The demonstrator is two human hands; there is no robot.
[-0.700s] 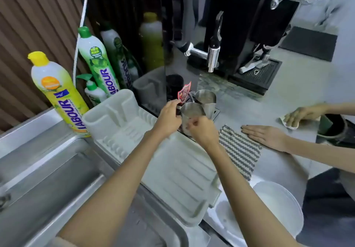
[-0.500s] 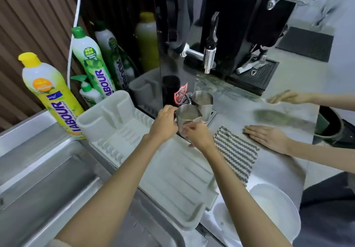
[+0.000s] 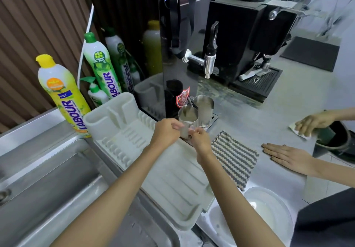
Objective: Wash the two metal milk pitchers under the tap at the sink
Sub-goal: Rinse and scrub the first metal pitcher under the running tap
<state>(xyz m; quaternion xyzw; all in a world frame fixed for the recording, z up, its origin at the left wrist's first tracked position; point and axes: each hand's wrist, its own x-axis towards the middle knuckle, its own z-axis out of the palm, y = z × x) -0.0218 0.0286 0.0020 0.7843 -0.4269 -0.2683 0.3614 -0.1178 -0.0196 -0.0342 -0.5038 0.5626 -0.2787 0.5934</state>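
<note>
Head view: washing hasn't begun, I'd say. Both the left grip and right grip clasp the nearer pitcher at the back edge of the counter; the farther pitcher stands just behind, the sink well apart.

left grip, right grip hold pitcher

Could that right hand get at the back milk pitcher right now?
Probably, but not at once: the right hand and left hand both hold the front pitcher. The back pitcher stands just behind it, its right side unobstructed.
</note>
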